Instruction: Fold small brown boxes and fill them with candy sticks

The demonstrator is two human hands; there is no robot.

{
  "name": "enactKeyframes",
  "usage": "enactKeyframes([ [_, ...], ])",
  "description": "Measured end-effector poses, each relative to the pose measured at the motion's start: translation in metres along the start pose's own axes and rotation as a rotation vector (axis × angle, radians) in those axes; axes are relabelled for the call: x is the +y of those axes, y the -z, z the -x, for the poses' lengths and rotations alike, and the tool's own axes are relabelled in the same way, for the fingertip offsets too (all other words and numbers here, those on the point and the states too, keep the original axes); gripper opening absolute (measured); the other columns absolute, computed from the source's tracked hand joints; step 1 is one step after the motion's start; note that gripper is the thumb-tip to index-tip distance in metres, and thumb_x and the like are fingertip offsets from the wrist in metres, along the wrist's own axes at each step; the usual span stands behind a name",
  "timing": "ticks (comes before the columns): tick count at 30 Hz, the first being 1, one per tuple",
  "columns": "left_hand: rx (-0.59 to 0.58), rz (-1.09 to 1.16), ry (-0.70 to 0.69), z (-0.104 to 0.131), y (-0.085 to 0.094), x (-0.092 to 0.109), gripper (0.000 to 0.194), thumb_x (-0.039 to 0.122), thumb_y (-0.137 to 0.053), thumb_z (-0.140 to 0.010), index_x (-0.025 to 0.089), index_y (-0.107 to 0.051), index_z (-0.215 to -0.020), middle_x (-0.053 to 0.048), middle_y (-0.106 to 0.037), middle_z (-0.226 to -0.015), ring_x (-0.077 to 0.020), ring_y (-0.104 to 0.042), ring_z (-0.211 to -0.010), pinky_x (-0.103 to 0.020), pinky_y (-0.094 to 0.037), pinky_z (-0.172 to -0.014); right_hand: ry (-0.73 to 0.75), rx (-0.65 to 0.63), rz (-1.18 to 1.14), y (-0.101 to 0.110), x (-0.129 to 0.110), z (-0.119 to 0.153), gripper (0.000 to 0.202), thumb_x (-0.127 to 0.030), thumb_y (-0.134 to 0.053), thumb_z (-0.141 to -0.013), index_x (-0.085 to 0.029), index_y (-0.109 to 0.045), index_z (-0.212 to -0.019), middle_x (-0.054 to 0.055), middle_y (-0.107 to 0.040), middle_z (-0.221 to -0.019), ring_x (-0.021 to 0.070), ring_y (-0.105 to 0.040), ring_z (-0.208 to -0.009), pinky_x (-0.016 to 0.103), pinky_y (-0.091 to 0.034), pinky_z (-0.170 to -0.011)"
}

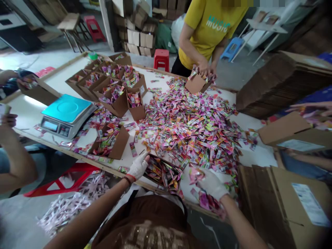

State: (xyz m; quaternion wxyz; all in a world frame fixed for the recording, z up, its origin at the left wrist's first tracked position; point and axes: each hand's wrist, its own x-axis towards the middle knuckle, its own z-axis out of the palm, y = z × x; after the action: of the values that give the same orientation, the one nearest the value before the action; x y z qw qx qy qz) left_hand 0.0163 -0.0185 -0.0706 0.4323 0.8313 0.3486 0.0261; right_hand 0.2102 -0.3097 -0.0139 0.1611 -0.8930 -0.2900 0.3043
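My left hand (139,166), in a white glove, grips the left edge of an open cardboard box (164,173) filled with small colourful packets, at the table's near edge. To the right of that box, my right hand (213,183), also gloved and somewhat blurred, holds a few pink packets (196,175) at its fingers. Beyond both hands a large heap of pink, purple and green packets (192,121) spreads over the white table (124,150). Another filled box (119,143) stands left of my left hand.
A scale (67,114) and several filled boxes (136,111) are on the left. Across the table, a person in a yellow shirt (214,24) handles a box. Flattened cartons (280,204) stand at the right; other people's arms reach in at both sides.
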Motion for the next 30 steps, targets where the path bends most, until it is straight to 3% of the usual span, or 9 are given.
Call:
enactKeyframes([
  [2,0.019,0.055,-0.002,0.001,0.0,0.002,0.056,0.049,-0.033,-0.09,0.012,-0.055,-0.127,-0.009,-0.056,-0.131,-0.0195,-0.047,-0.127,-0.034,-0.032,-0.111,0.216,0.062,0.058,0.023,-0.048,0.003,0.037,-0.012,-0.051,-0.069,-0.019,-0.063,-0.104,0.006,-0.063,-0.103,0.017,-0.056,-0.093,0.025,-0.042,-0.086],
  [4,0.023,0.095,-0.01,0.002,0.0,0.004,0.057,0.049,-0.031,-0.091,0.012,-0.056,-0.126,-0.01,-0.057,-0.13,-0.0204,-0.047,-0.126,-0.035,-0.032,-0.111,0.404,0.011,0.139,0.017,-0.099,0.0,0.027,-0.017,-0.051,-0.077,-0.022,-0.064,-0.1,0.005,-0.062,-0.098,0.0173,-0.056,-0.089,0.028,-0.043,-0.082],
  [6,-0.005,0.127,-0.022,0.003,0.001,0.003,0.057,0.05,-0.028,-0.092,0.013,-0.056,-0.125,-0.009,-0.057,-0.13,-0.0208,-0.048,-0.125,-0.036,-0.034,-0.11,0.532,-0.073,0.278,-0.016,-0.141,-0.012,0.023,-0.022,-0.052,-0.08,-0.021,-0.064,-0.099,0.007,-0.061,-0.098,0.0211,-0.057,-0.09,0.033,-0.044,-0.079],
  [10,-0.045,0.019,-0.121,0.011,0.003,-0.005,0.055,0.05,-0.03,-0.092,0.016,-0.049,-0.131,-0.01,-0.055,-0.131,-0.0222,-0.047,-0.126,-0.038,-0.036,-0.108,0.442,-0.132,0.362,-0.087,-0.181,-0.044,0.035,-0.008,-0.046,-0.079,-0.013,-0.062,-0.109,0.013,-0.062,-0.104,0.0276,-0.058,-0.095,0.039,-0.046,-0.078],
  [13,0.06,-0.201,-0.307,0.027,0.009,-0.003,0.059,0.047,-0.042,-0.088,0.011,-0.041,-0.135,-0.018,-0.049,-0.133,-0.0283,-0.042,-0.128,-0.045,-0.035,-0.106,0.463,-0.202,0.281,-0.085,-0.177,-0.047,0.056,-0.015,-0.064,-0.068,-0.01,-0.054,-0.123,0.017,-0.058,-0.118,0.031,-0.056,-0.104,0.041,-0.043,-0.09],
  [16,0.128,-0.314,-0.487,0.048,0.021,0.012,0.046,0.036,-0.044,-0.088,0.013,-0.048,-0.128,-0.018,-0.049,-0.13,-0.029,-0.043,-0.123,-0.045,-0.037,-0.102,0.556,-0.217,0.094,-0.044,-0.15,-0.03,0.069,-0.025,-0.067,-0.065,-0.019,-0.048,-0.131,0.011,-0.048,-0.135,0.0257,-0.049,-0.118,0.033,-0.039,-0.1],
  [21,-0.336,-0.395,-0.866,0.057,0.021,0.042,0.028,0.039,-0.04,-0.091,0.021,-0.062,-0.097,-0.007,-0.062,-0.1,-0.0216,-0.054,-0.098,-0.038,-0.041,-0.094,0.167,0.079,-0.149,-0.017,-0.077,0.0,0.051,-0.009,-0.039,-0.072,-0.016,-0.054,-0.121,0.008,-0.062,-0.113,0.0177,-0.058,-0.103,0.032,-0.042,-0.097],
  [26,-0.421,-0.518,-0.708,0.03,-0.007,0.047,0.047,0.058,-0.044,-0.085,0.017,-0.065,-0.097,-0.012,-0.064,-0.1,-0.0277,-0.055,-0.098,-0.042,-0.044,-0.087,-0.104,-0.055,-0.022,-0.067,-0.057,0.004,0.047,-0.013,-0.049,-0.072,-0.013,-0.057,-0.118,0.013,-0.064,-0.117,0.0204,-0.059,-0.107,0.026,-0.041,-0.093],
  [30,-0.449,-0.443,-0.741,0.025,0.003,0.047,0.034,0.048,-0.044,-0.089,0.02,-0.063,-0.094,-0.007,-0.065,-0.095,-0.0221,-0.057,-0.093,-0.035,-0.045,-0.083,-0.222,-0.071,0.077,-0.05,-0.059,0.016,0.029,-0.018,-0.047,-0.074,-0.017,-0.067,-0.095,0.014,-0.07,-0.098,0.0251,-0.065,-0.092,0.032,-0.045,-0.078],
])
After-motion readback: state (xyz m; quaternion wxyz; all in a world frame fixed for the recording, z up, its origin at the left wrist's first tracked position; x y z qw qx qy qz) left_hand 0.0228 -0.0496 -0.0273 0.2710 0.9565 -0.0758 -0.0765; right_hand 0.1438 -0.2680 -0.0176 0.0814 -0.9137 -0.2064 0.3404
